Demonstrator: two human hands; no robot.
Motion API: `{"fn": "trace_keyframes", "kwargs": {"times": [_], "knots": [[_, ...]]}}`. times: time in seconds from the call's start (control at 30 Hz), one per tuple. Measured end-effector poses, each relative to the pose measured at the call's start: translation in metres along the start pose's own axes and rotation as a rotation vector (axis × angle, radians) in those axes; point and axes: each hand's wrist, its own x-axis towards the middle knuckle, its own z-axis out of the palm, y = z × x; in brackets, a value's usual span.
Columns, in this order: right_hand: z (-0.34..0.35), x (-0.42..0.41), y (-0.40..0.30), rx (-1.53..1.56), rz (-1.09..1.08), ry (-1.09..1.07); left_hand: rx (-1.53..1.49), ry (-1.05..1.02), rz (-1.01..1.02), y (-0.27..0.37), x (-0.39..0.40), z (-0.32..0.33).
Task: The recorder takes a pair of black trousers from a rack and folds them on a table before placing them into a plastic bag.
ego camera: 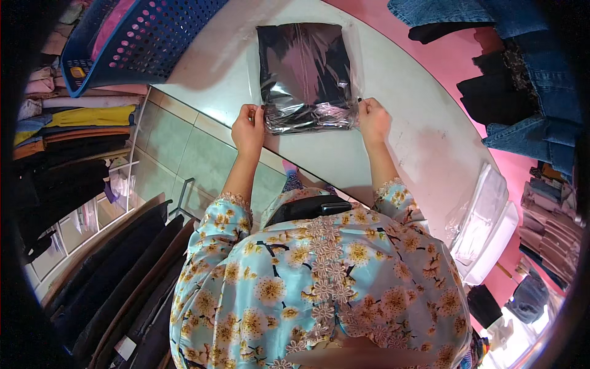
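A folded dark garment (302,64) with a stitched seam down its middle lies flat inside a clear plastic bag (309,121) on the white table (410,138). My left hand (249,129) pinches the bag's near left corner between thumb and fingers. At the near right corner, my right hand (374,121) grips the bag's edge the same way. Loose clear film stands out past the garment on both sides. The plastic is shiny and wrinkled along the near end.
A blue perforated plastic basket (152,41) stands at the table's far left. Folded clothes (87,117) fill shelves on the left, above hanging dark garments (115,276). Clear bags lie in a white tray (488,240) at the right. Denim garments (548,92) hang along the pink wall.
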Motion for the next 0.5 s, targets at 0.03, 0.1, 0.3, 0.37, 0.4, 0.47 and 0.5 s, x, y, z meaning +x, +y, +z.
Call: {"fn": "trace_keyframes", "kwargs": {"times": [0.03, 0.1, 0.3, 0.37, 0.4, 0.47, 0.5], "knots": [[0.001, 0.001, 0.0, -0.033, 0.05, -0.046, 0.037, -0.045, -0.075, 0.007, -0.001, -0.002], [0.001, 0.002, -0.002, -0.064, 0.099, -0.089, 0.074, -0.088, -0.148, 0.011, 0.0, -0.002], [-0.003, 0.003, -0.014, -0.188, 0.082, -0.108, 0.305, -0.225, 1.032, -0.001, 0.014, -0.015], [-0.002, 0.003, -0.014, -0.207, 0.066, -0.118, 0.406, -0.137, 1.158, 0.003, 0.019, -0.017], [-0.002, 0.004, -0.013, -0.207, 0.065, -0.117, 0.417, -0.153, 1.187, 0.004, 0.021, -0.019], [-0.002, 0.005, -0.012, -0.198, 0.071, -0.116, 0.43, -0.168, 1.214, 0.008, 0.022, -0.021], [-0.002, 0.005, -0.013, -0.197, 0.071, -0.116, 0.476, -0.166, 1.229, 0.011, 0.022, -0.023]]}}
